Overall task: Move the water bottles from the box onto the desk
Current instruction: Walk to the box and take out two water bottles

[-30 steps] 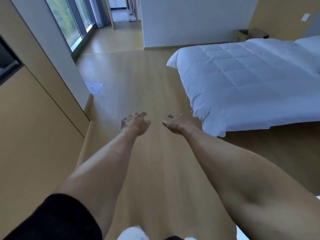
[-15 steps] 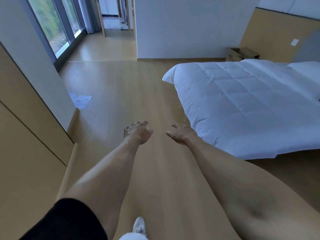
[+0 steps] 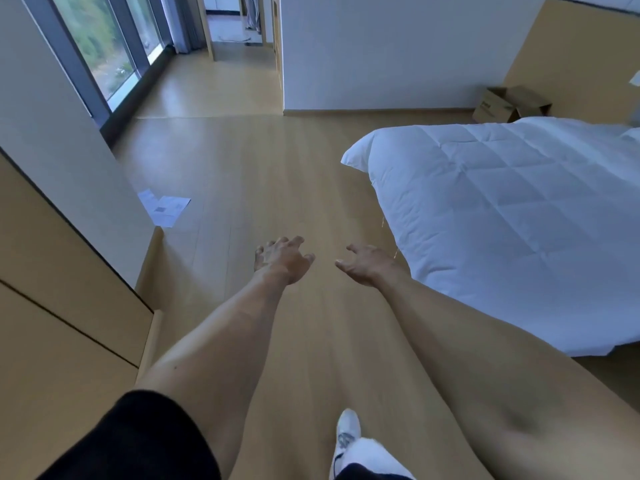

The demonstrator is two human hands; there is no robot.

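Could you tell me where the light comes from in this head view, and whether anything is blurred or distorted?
Head view: daylight enters through the window at upper left; wide-angle lens bends the wall edges and stretches the forearms; the floor near the white shoe is streaked with motion blur; both hands look sharp.

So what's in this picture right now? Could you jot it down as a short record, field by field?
place: bedroom with wooden floor
left hand: empty, fingers loosely spread, held out over the floor
right hand: empty, fingers relaxed
box: open cardboard, on the floor by the far wall, beyond the bed
bottles: none visible
desk: not in view
papers: on the floor by the left wall
shoe: white, stepping forward
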